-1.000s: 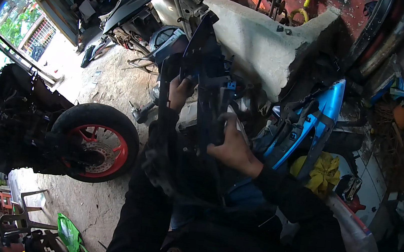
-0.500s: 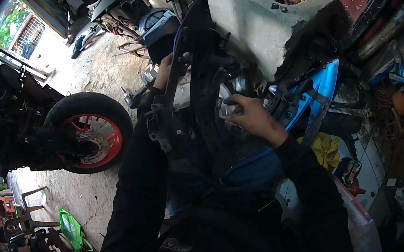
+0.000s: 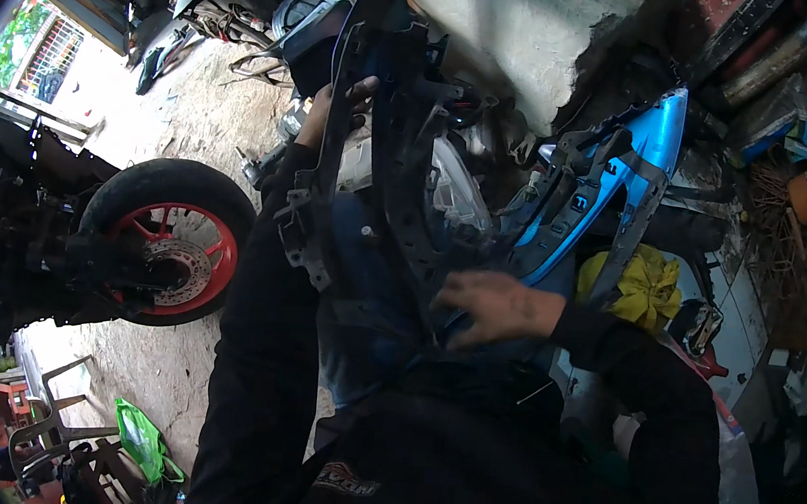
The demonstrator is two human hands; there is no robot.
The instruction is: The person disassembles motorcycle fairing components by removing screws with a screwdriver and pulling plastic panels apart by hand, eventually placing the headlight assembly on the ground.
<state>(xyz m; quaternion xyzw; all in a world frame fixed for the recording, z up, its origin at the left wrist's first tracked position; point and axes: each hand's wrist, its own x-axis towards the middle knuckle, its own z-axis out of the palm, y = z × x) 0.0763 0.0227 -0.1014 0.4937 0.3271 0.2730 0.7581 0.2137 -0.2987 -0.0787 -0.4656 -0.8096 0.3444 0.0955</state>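
Right now, from where I stand, the left hand [image 3: 328, 114] is closed round the edge of a long, dark plastic panel [image 3: 402, 166], with some of its fingers out of my sight behind the plastic. The panel runs from above that hand down between the two hands, its lower end over the blue trousers [image 3: 342, 340] of the person holding it. Beside that end is the right hand [image 3: 495, 309], slightly blurred, its fingers bent and spread away from the thumb; whether it touches the plastic, I can't tell. Just above the right hand I see a clear lamp lens [image 3: 460, 186], partly covered by the panel. A bright blue fairing [image 3: 658, 132] slants up to the right of it, and a crumpled yellow bundle [image 3: 634, 280] lies to the same side, lower down. Well left of both hands stands a motorcycle wheel [image 3: 222, 265] with a red rim.
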